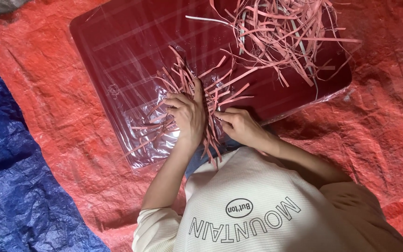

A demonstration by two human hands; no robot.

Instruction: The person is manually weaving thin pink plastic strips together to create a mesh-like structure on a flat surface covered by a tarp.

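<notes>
While a red tarpaulin covered most of the floor, with a blue tarpaulin overlapping it at the left, a dark red board wrapped in clear plastic film lay flat on the red sheet. Toward the board's far right corner sat a loose heap of pink paper strips. At the board's near edge lay a smaller bunch of pink strips, and both hands worked in it. Left hand pressed down on this bunch, fingers curled and gathering strips. Right hand, just beside it, pinched several strips between fingers and thumb.
</notes>
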